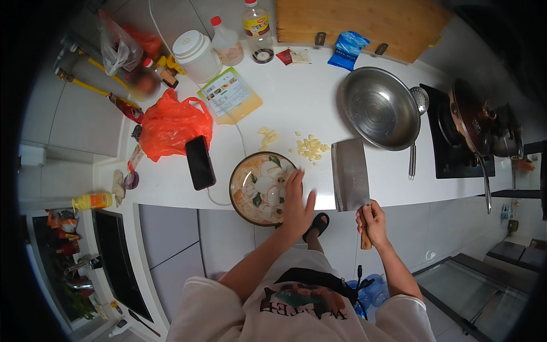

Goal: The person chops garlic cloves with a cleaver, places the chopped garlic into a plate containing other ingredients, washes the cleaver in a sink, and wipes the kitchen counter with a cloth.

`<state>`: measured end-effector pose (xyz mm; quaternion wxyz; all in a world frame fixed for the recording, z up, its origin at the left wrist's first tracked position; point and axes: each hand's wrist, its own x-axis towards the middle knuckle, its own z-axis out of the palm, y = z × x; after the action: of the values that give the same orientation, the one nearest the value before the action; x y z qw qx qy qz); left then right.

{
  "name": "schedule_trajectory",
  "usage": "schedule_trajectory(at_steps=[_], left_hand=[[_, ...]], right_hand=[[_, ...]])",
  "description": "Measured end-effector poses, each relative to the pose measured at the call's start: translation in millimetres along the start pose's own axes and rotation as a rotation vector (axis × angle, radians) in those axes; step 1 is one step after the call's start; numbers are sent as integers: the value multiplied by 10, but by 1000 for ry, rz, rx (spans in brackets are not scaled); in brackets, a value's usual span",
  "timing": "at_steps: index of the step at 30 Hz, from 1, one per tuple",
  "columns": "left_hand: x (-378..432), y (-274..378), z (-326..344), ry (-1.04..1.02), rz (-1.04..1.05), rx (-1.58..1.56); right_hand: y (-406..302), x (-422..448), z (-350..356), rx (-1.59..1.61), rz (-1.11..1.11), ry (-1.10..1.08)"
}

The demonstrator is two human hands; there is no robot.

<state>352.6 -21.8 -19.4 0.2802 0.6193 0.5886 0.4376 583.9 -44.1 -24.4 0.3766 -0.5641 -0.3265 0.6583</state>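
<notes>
My right hand [374, 224] grips the wooden handle of a Chinese cleaver [351, 175], whose broad blade lies over the counter's front edge. My left hand [296, 207] is slightly blurred, its fingers apart, over the right rim of a flower-patterned bowl [261, 188]. Whether it touches the rim, I cannot tell. The bowl reaches past the counter's front edge. Beyond it, peeled garlic cloves [313, 147] sit in a loose heap left of the blade. A smaller group of pale slices, perhaps garlic [267, 137], lies just behind the bowl.
To the right stand a steel wok [380, 109] and a black cooktop [463, 164] with a lidded pan [468, 119]. On the left are a phone [200, 163] on a cable and a red plastic bag [175, 124]. Bottles, a white tub [196, 55] and a blue packet [348, 50] line the back.
</notes>
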Motion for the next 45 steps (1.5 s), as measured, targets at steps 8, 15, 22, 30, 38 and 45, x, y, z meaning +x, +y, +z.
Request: schedule_trajectory(at_steps=[8,15,22,30,38,45], left_hand=[[976,-533,976,388,-381,488],[995,-594,1047,294,-185,404],[1001,-536,1054,356,-61,166],[702,-20,623,495,-108,-65],[305,-274,69,616,-280,-41],[111,-482,112,613,-444,-58]], right_hand=[[206,205,-46,-13,-21,-54],[308,442,172,62,-17,-124],[123,419,331,52,-3,-151],[-299,-166,336,-78,-32,-276],[-361,-284,712,-236,12,-425],[-510,-237,554,-322,54,-355]])
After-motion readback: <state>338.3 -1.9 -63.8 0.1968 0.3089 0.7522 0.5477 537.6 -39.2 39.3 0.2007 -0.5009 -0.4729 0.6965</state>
